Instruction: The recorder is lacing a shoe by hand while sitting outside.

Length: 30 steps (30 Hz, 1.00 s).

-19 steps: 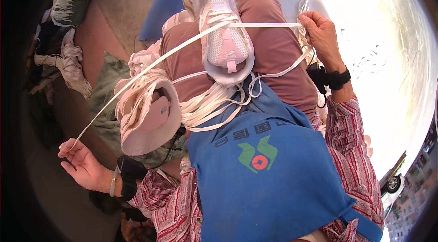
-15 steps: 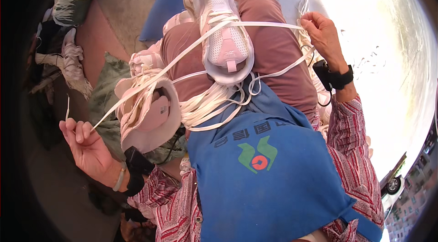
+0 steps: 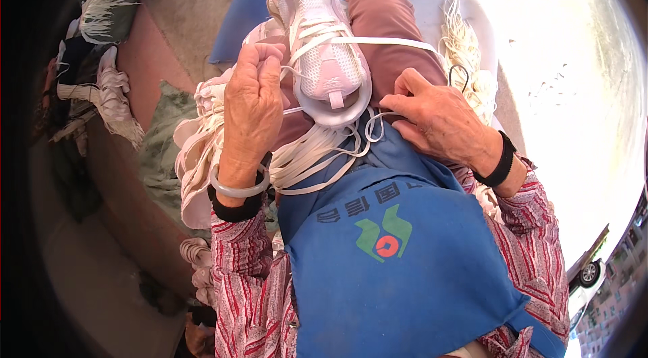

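A pale pink and white mesh sneaker (image 3: 329, 54) rests on my thighs, with its heel opening toward me. White lace crosses its tongue, and one white shoelace (image 3: 395, 41) stretches right over my thigh. At the shoe's left side my left hand (image 3: 255, 105) is closed, thumb and forefinger pinching a lace that runs to the shoe. My right hand (image 3: 445, 121) is at the right of the heel with curled fingers, a lace strand running in between the fingertips. A bundle of loose white laces (image 3: 314, 159) lies on my lap below the shoe.
More pink shoe pieces (image 3: 196, 179) are stacked left, partly behind my left forearm. A hank of cream laces (image 3: 466, 61) hangs beyond my right hand. My blue apron (image 3: 405, 243) covers my lap. Further laces (image 3: 111, 3) and shoe parts (image 3: 115, 91) lie far left.
My left hand has come from the far left up to the shoe's left side. My right hand has moved down and left toward the heel. The long lace no longer stretches across to the left.
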Motion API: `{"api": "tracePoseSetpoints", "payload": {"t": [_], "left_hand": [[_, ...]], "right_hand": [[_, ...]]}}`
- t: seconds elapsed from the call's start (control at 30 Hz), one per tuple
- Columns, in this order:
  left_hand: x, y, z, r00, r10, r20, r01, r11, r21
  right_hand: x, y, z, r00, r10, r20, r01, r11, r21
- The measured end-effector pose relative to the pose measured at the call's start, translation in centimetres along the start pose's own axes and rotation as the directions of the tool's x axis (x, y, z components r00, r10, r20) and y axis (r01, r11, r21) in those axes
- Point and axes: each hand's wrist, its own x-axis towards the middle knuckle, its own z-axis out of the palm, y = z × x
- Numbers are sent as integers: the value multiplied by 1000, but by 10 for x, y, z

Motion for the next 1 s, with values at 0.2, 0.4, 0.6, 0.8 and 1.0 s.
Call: {"api": "tracePoseSetpoints", "payload": {"t": [0.2, 0.4, 0.6, 0.8, 1.0], "left_hand": [[10, -16, 4, 981, 184, 66, -195, 898, 394], [4, -11, -16, 985, 7, 170, -50, 967, 251], [-5, -25, -40, 997, -76, -34, 82, 946, 313], [-13, -11, -24, 979, -200, 22, 197, 929, -314], [-14, -2, -13, 947, -249, 201, 267, 962, -66]], "right_hand": [[-5, 9, 2, 993, -53, 103, 73, 975, -210], [-5, 21, -15, 984, 104, -145, -95, 993, 69], [-27, 35, -33, 958, 287, 16, -275, 932, -235], [-14, 16, -22, 966, 220, -139, -199, 969, 149], [-7, 10, 1, 1000, -20, 3, 20, 982, -188]]}}
